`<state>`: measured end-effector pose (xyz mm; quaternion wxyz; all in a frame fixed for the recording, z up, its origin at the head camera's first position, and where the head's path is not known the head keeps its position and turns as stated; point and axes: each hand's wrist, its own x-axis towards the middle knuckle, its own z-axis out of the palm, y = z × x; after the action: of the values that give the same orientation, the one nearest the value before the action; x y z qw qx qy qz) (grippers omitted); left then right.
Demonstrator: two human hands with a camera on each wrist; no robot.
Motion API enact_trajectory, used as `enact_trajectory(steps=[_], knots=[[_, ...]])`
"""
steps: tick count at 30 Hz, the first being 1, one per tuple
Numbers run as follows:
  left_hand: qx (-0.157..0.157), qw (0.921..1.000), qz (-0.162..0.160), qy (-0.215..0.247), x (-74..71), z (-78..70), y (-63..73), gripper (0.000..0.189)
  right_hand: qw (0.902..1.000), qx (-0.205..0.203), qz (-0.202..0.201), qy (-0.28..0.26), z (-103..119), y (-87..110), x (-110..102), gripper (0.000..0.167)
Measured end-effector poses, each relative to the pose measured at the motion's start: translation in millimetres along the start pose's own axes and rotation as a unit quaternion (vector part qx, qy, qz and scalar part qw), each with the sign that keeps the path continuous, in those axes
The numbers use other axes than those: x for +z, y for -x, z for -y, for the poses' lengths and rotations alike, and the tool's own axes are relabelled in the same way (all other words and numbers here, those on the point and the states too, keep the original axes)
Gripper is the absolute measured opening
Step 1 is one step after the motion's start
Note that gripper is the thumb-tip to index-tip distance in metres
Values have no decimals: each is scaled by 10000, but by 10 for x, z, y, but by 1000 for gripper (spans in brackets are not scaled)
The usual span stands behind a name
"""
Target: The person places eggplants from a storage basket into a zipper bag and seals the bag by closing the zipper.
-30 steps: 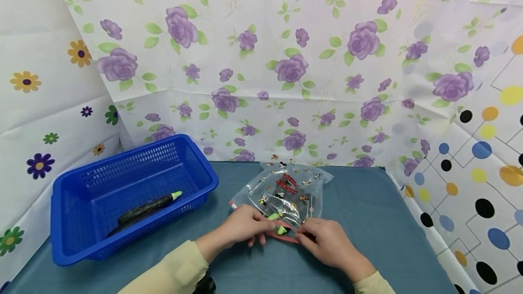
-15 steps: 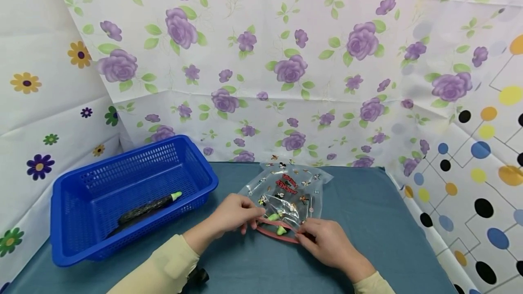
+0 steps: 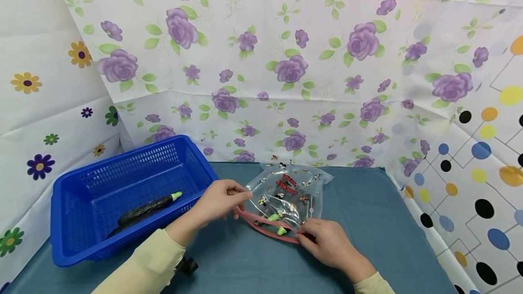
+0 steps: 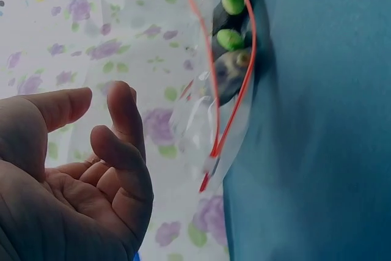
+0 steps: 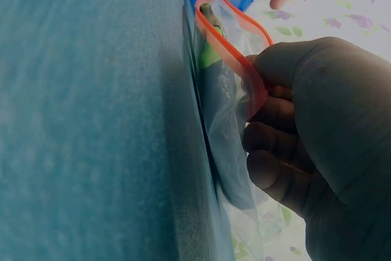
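A clear zip bag (image 3: pixel 292 194) with cartoon prints and a red zip edge lies on the table, its mouth parted toward me. Inside are several dark vegetables that look like eggplants, with light green ends (image 4: pixel 230 40); one long dark body (image 5: pixel 223 108) shows through the plastic. My right hand (image 3: pixel 328 242) pinches the right end of the red edge between thumb and fingers. Left of the bag, my left hand (image 3: pixel 218 203) holds nothing; in the left wrist view its thumb and fingers stand apart, loosely bent, clear of the zip slider (image 4: pixel 211 164).
A blue perforated basket (image 3: pixel 135 158) stands at the left, holding a long dark vegetable (image 3: pixel 147 208) with a light green end. Blue-green cloth (image 3: pixel 376 221) covers the table. Flowered sheets (image 3: pixel 261 58) hang behind and at the sides.
My left hand has let go of the bag's red edge and moved left toward the basket. The bag's mouth looks wider. My right hand has stayed in place.
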<state>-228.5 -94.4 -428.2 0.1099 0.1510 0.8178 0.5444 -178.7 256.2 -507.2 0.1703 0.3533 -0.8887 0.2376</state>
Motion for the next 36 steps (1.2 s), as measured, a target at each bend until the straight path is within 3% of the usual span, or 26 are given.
enact_trajectory(steps=[12,22,36], knots=[[-79,9994,-328,-28,-343,-52,77,42,10000,34,59,-10,-4,-4,7,18],[83,9987,-495,-102,-580,-73,151,43,10000,4,11,-13,7,-6,-6,19],[-237,9976,-543,-357,-916,-175,259,50,10000,38,50,-38,8,0,-6,17]])
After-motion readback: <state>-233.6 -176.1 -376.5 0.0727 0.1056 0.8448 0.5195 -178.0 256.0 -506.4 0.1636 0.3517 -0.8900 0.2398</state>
